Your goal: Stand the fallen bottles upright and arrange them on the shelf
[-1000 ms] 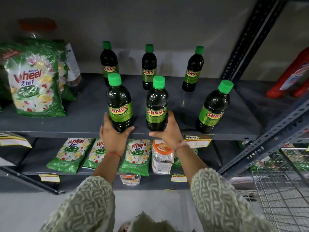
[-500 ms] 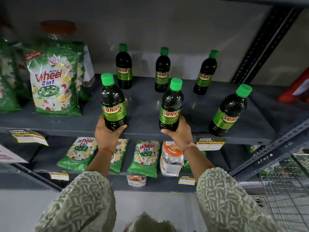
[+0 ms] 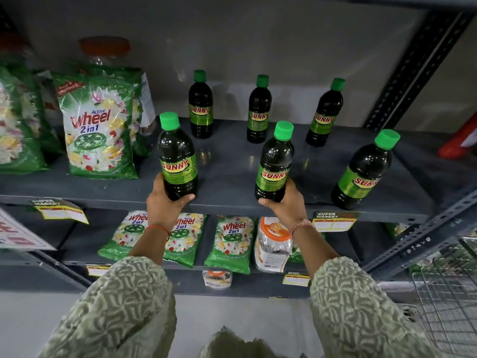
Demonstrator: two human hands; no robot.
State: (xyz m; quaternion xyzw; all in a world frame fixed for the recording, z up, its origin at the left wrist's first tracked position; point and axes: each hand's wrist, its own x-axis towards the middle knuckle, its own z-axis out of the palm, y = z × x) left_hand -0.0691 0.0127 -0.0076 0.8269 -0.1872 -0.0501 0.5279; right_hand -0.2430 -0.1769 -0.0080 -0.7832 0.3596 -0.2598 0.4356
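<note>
Six dark bottles with green caps and "SUNNY" labels stand on the grey shelf point(image 3: 232, 161), all upright, in two rows of three. In the front row, the left front bottle point(image 3: 177, 157) sits near the shelf's front edge at about 9 o'clock from the middle front bottle point(image 3: 275, 164), with a wide bare gap between them. The left hand point(image 3: 165, 202) has its grip closed around the base of the left front bottle, fingers wrapped on its left side and thumb pressed across the bottom right. The right hand point(image 3: 287, 202) grips the base of the middle front bottle in the same way, thumb curling under at the left and fingers on the right. The right front bottle point(image 3: 362, 171) stands free at 3 o'clock from the middle one, appearing to lean rightward in the wide-angle view.

The back row holds three more bottles point(image 3: 259, 111), spaced apart near the wall at 12 o'clock. At 9 o'clock from the bottles, green "Wheel" detergent packets point(image 3: 98, 127) stand on the same shelf. The lower shelf point(image 3: 82, 254) at 6 o'clock carries more Wheel packets point(image 3: 229, 241) and a clear jar with an orange lid point(image 3: 272, 244). A wire basket point(image 3: 449, 301) shows at 4 o'clock.
</note>
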